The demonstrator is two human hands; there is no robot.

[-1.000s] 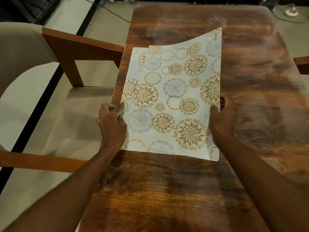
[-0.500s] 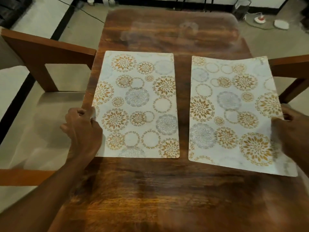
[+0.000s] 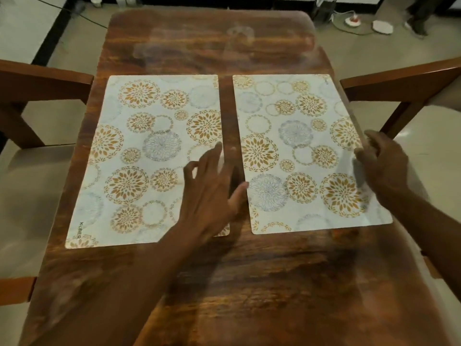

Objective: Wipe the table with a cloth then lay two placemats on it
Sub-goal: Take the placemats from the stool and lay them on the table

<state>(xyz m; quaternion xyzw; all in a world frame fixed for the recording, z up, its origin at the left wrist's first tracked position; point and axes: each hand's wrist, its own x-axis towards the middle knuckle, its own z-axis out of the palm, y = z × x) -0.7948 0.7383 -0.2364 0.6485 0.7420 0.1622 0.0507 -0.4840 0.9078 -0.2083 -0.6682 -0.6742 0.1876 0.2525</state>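
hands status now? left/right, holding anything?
Left hand: open, fingers spread over the left placemat, holding nothing.
Right hand: open at the right placemat edge, no grip visible; motion blur.

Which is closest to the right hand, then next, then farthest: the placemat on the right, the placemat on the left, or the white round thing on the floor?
1. Right placemat: under the right hand.
2. Left placemat: across the table, leftward.
3. White round thing: on the floor beyond the table, top right.
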